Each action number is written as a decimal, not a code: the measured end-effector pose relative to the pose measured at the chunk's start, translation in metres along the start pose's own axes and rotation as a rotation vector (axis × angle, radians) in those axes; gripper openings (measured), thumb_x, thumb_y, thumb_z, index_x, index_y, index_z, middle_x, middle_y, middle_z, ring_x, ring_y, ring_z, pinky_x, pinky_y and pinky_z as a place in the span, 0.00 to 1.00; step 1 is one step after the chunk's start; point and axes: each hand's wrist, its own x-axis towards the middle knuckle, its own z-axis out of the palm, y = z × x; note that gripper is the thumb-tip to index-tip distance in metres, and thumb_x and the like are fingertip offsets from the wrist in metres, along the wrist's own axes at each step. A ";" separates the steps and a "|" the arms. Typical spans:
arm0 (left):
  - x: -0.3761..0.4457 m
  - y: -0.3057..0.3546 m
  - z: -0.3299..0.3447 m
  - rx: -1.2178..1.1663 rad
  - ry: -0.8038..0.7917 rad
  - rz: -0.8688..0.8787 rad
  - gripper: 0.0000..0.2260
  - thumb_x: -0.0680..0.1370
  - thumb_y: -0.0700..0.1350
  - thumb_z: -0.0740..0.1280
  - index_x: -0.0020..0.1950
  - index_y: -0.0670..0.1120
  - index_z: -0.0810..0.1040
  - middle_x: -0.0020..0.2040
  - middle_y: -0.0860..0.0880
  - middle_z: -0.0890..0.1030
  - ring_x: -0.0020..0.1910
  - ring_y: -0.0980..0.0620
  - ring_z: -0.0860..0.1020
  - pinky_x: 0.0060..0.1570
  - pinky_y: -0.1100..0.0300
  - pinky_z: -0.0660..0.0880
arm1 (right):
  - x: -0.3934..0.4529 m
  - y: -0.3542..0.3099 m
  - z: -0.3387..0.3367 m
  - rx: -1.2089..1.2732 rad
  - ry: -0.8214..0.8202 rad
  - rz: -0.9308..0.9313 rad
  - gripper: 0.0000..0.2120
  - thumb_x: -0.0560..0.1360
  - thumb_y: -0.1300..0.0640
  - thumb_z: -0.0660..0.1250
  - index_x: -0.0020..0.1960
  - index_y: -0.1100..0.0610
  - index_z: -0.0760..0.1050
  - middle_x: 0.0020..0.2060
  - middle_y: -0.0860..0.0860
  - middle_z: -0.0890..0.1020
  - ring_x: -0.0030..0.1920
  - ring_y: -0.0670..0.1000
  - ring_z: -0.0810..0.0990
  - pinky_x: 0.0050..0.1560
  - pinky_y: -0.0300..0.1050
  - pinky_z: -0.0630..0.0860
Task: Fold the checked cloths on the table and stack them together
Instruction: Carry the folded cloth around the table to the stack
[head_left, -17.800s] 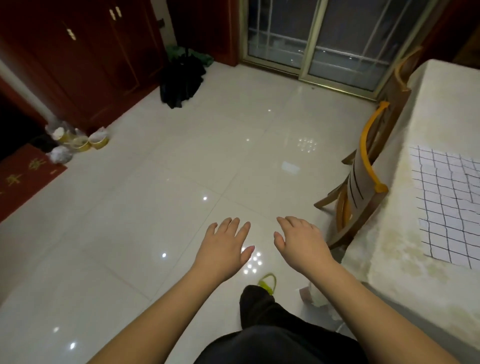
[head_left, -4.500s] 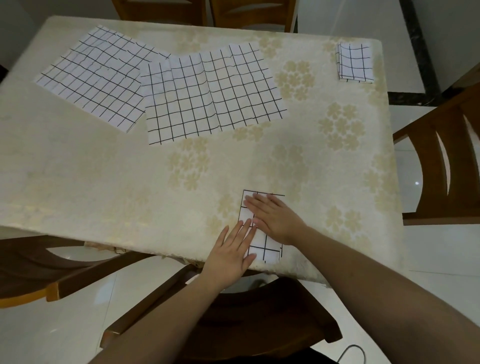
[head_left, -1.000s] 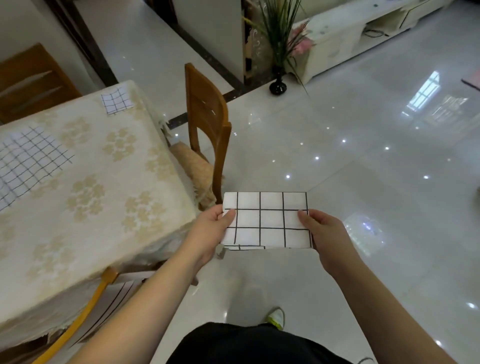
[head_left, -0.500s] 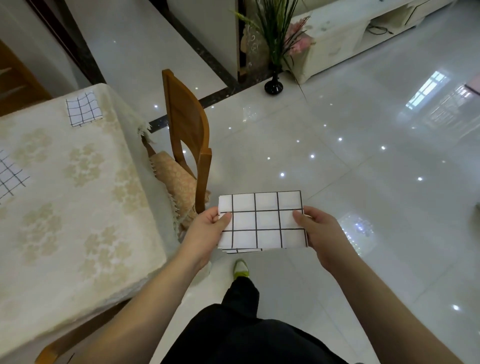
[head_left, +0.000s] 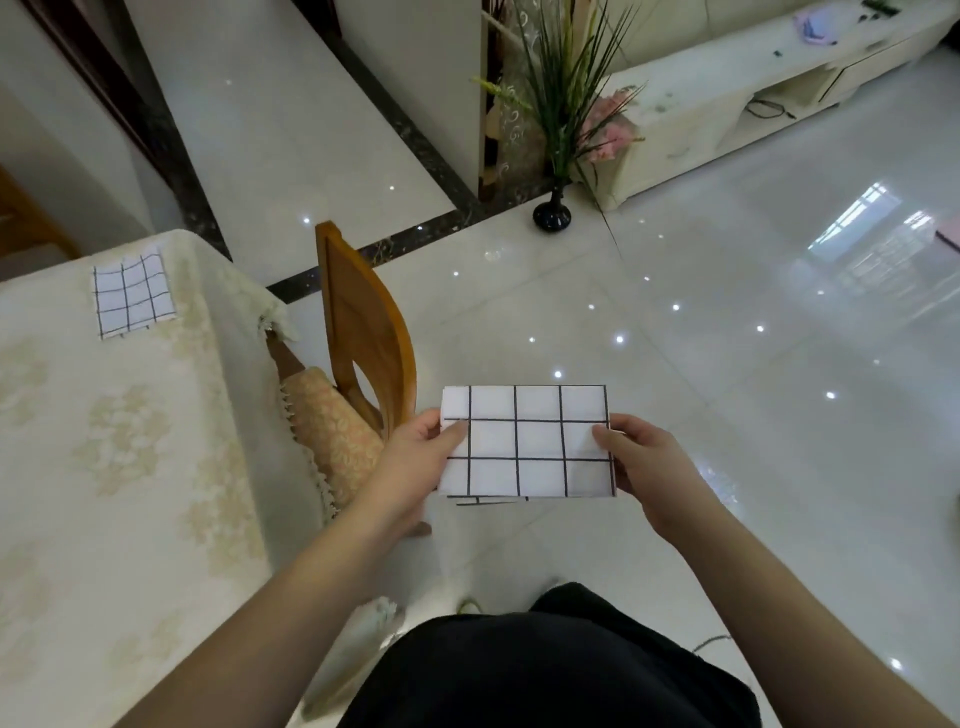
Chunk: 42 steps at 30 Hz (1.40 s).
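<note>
Head view is showing a person standing beside the tabletop (head_left: 130, 467), holding a folded checked cloth (head_left: 527, 441) in mid-air over the glossy tiled floor (head_left: 727, 364), w/ both hands. Left hand (head_left: 415, 467) is pinching the cloth's 9 o'clock edge, thumb lying on top & fingers going underneath; right hand (head_left: 649, 473) is pinching the 3 o'clock edge the same way. Each grip is pressing together on the cloth, not spreading. Cloth is a flat rectangle, white w/ thin black grid lines, several layers thick; a lower layer is peeking out at its 6 o'clock edge. It's looking light, soft & floppy, prob. unfolding if held by one corner, so taking it by two opposite edges, or sliding a flat palm under it, is looking like the safe way. Another folded cloth (head_left: 132, 296), same pattern, is lying on the tabletop at 10 o'clock from the held one, well apart, prob. the place for stacking. Tabletop is wearing a cream cover w/ pale floral print & fringed hem. Between tabletop & hands, a wooden chair (head_left: 363, 332) w/ a woven-look seat cushion is standing.
</note>
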 end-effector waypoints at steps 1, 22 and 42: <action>0.013 0.010 0.003 0.004 0.001 0.005 0.07 0.81 0.41 0.65 0.52 0.49 0.81 0.46 0.49 0.87 0.46 0.48 0.85 0.47 0.51 0.82 | 0.013 -0.008 -0.004 0.000 -0.013 -0.003 0.06 0.79 0.61 0.64 0.50 0.58 0.81 0.42 0.53 0.85 0.38 0.47 0.83 0.42 0.44 0.81; 0.235 0.134 0.083 0.030 0.256 -0.043 0.06 0.80 0.42 0.67 0.54 0.44 0.81 0.50 0.44 0.86 0.51 0.42 0.84 0.53 0.44 0.79 | 0.292 -0.164 -0.041 -0.169 -0.259 -0.064 0.06 0.79 0.59 0.65 0.50 0.57 0.81 0.41 0.52 0.87 0.43 0.50 0.85 0.48 0.49 0.82; 0.390 0.222 -0.062 -0.078 0.473 0.064 0.06 0.80 0.46 0.67 0.54 0.48 0.82 0.48 0.47 0.86 0.48 0.47 0.85 0.53 0.45 0.81 | 0.477 -0.297 0.153 -0.339 -0.496 -0.049 0.07 0.80 0.60 0.64 0.52 0.59 0.80 0.44 0.54 0.86 0.43 0.51 0.85 0.41 0.41 0.79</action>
